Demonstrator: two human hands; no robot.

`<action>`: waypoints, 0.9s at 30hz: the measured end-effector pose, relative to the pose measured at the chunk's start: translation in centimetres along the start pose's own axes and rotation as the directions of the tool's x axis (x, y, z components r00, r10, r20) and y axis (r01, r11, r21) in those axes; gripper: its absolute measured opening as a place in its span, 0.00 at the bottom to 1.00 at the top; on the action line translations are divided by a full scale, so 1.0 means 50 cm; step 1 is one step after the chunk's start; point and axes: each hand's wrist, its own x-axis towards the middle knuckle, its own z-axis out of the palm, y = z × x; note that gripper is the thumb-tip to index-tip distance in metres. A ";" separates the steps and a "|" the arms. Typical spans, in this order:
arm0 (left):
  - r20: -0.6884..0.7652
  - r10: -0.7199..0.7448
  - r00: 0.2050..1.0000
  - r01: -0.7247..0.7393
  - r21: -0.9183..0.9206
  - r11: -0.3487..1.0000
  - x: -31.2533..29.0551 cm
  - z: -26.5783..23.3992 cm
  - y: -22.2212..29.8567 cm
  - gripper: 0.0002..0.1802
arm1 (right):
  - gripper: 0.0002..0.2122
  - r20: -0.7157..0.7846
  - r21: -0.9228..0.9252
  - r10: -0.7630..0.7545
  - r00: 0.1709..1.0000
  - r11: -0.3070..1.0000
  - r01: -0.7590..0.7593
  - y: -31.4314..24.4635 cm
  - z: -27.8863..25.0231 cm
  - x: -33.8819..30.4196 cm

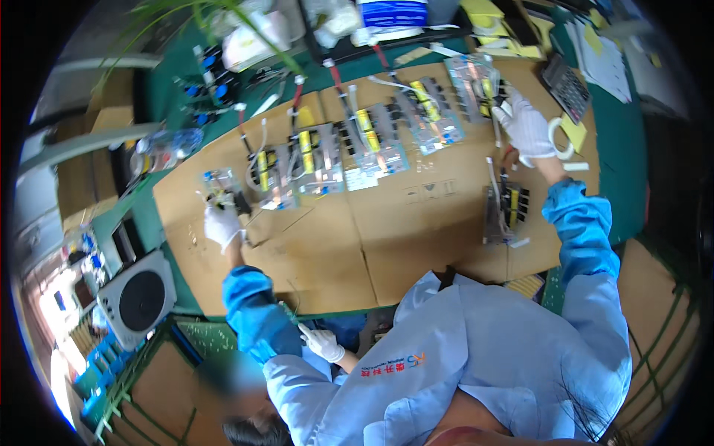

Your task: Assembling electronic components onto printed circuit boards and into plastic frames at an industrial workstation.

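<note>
My left hand (222, 227), in a white glove, is closed on the lower end of a small clear bag of parts (219, 181) at the cardboard's left edge. Far right, my white-gloved right hand (529, 128) has its fingers closed at the edge of another clear bag (470, 83) with black and yellow parts; the fingertips are partly hidden. Between the hands lies a slanting row of similar bags, among them one bag (321, 172) left of the middle and one (439, 126) further right. A separate bag with a yellow-and-black part (508, 208) lies nearer me, below my right hand.
A cardboard sheet (424, 238) covers the green table. Along the back stand a blue-and-white tub (394, 16) and yellow papers (487, 18). At right are a calculator (565, 88) and a tape roll (559, 140). A co-worker's gloved hand (323, 343) shows below the table edge.
</note>
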 end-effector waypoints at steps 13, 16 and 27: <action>-0.072 -0.095 0.993 0.068 -0.312 0.948 0.089 0.114 -0.091 0.22 | 0.24 0.452 -0.123 0.195 0.871 0.980 -0.156 0.007 0.004 -0.367; -0.204 -0.053 0.978 -0.014 -0.311 0.950 -0.025 0.047 0.039 0.20 | 0.31 0.369 -0.138 0.319 0.873 0.948 -0.288 0.013 0.034 -0.402; 0.057 0.560 0.826 -0.436 -0.566 0.700 -0.657 -0.082 0.250 0.21 | 0.18 0.256 0.493 0.191 0.948 0.817 -0.298 0.093 -0.179 -0.314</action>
